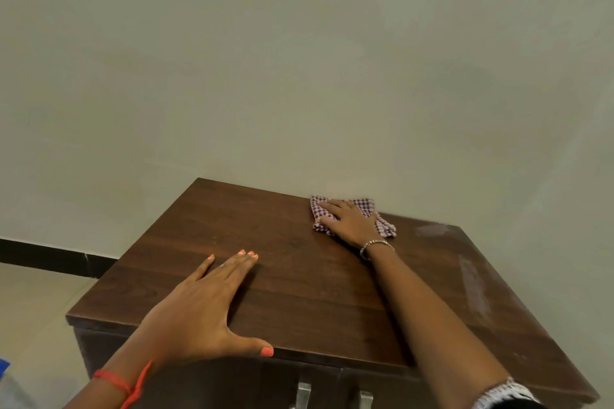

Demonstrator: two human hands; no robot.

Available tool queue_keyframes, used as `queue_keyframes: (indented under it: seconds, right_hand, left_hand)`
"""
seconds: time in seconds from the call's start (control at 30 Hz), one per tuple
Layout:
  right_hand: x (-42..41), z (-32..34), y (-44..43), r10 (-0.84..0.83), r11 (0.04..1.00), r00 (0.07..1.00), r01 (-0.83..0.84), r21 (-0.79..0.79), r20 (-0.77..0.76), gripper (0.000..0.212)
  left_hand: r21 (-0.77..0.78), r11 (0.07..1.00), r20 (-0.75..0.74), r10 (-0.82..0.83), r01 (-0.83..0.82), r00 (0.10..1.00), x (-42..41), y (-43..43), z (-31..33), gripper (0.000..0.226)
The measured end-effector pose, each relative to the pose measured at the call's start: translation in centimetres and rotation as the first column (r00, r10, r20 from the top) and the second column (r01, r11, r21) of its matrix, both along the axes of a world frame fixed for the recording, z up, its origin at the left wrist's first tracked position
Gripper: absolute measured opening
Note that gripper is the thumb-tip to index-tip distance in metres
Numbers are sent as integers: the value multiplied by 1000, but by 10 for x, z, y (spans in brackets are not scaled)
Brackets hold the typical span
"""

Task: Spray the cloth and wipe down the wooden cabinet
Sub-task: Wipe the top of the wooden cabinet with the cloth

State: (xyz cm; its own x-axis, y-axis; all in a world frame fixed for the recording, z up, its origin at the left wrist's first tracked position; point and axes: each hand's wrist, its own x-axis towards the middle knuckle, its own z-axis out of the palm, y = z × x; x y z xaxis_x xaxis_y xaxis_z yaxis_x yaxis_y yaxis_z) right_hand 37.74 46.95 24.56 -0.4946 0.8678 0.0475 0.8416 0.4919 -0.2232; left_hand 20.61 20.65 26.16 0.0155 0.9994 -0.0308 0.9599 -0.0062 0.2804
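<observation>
One cloth (367, 205), one wooden cabinet (299, 276), two hands. The right hand (349, 221) lies flat, fingers straight, pressing the checked cloth onto the cabinet's top surface at its back edge, by the wall (299, 76). The left hand (199, 305) rests open, palm down, holding nothing, with its thumb along the front edge. Bare wood spreads between the hands. Two pale smears (471, 285) lie right of the right hand. Two metal handles (304, 390) show below the front edge.
</observation>
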Motion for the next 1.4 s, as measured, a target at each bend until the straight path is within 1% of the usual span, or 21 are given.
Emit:
queue_keyframes:
  seconds: [0.07, 0.13, 0.2, 0.3, 0.37, 0.4, 0.5, 0.6, 0.67, 0.7, 0.77, 0.83, 0.87, 0.93, 1.0, 1.07, 1.13, 1.2, 1.27, 1.37, 1.4]
  right_hand:
    - [23, -1, -7, 111, 994, 991, -113, -13, -75, 48]
    - [52, -3, -10, 137, 990, 978, -138, 4, -160, 52]
    - [75, -4, -3, 62, 998, 983, -59, 20, -175, 54]
    - [84, -4, 20, -118, 992, 990, 121, 36, -75, 61]
    - [77, -3, 29, -215, 977, 976, 215, 3, -31, 57]
    - [75, -3, 30, -219, 976, 975, 219, -7, -33, 56]
    - [87, -1, 18, -92, 996, 994, 91, -6, -65, 56]
    - [121, -1, 0, 31, 996, 966, -50, -67, -255, 38]
    - [142, -2, -4, 12, 997, 934, -38, -65, -358, 33]
    - [149, -4, -1, -33, 998, 931, 15, -53, -363, 33]
    - [155, -4, 15, -125, 992, 952, 126, -14, -281, 43]
    - [150, -3, 31, -193, 981, 966, 194, -12, -172, 66]
    - [146, -4, 41, -227, 974, 965, 228, -10, -130, 73]
    - [137, -5, 45, -273, 962, 960, 274, 9, -58, 64]
    - [138, -5, 36, -216, 976, 974, 217, 8, -60, 53]
    - [151, -1, 18, -99, 995, 983, 93, -48, -154, 42]
    - [168, 2, 1, -32, 994, 951, -1, -107, -306, 30]
    - [180, 5, -4, -62, 995, 920, 27, -94, -387, 30]
    - [184, 6, 5, -160, 987, 932, 151, -55, -326, 38]
    - [185, 1, 42, -298, 955, 945, 293, -53, -135, 91]
    - [181, -2, 54, -326, 945, 942, 321, -65, -84, 94]
  left_hand:
    - [-12, 1000, 2, -1, 1, 1000, 1, -1, -1, 116]
    - [-13, 1000, 2, -1, 1, 1000, 1, 0, -1, 117]
    - [-13, 1000, -7, 0, 0, 1000, 1, 1, -1, 118]
    - [-15, 1000, -1, -7, 7, 1000, -1, 3, -2, 118]
    - [-17, 1000, 15, -7, 8, 1000, -1, 3, -4, 117]
    - [-23, 1000, 15, -5, 5, 1000, -1, 2, -4, 117]
    - [-33, 999, 18, -6, 6, 1000, -2, 3, -3, 114]
    - [-31, 999, 34, -27, 28, 999, -2, 2, -2, 114]
    - [-20, 999, 37, -35, 35, 999, -3, 2, -4, 114]
    - [-20, 999, 37, -33, 34, 999, -4, 3, -5, 114]
    - [-20, 999, 28, -28, 29, 999, -5, 3, -7, 114]
    - [-26, 999, 18, -25, 26, 1000, -5, 4, -8, 113]
    - [-30, 999, 9, -29, 29, 1000, -4, 4, -8, 112]
    - [-36, 999, -12, -38, 38, 999, -4, 4, -8, 112]
    - [-40, 999, -20, -37, 36, 999, -6, 5, -10, 113]
    - [-35, 999, -20, -36, 35, 999, -6, 6, -12, 113]
    - [-35, 999, -25, -41, 40, 999, -7, 6, -14, 112]
    - [-21, 999, -18, -33, 33, 999, -9, 6, -16, 113]
    - [-4, 1000, -19, -28, 28, 999, -10, 7, -17, 115]
    - [-37, 999, -14, -8, 7, 1000, -10, 7, -17, 114]
    - [-44, 999, 1, 0, 0, 1000, -10, 7, -17, 113]
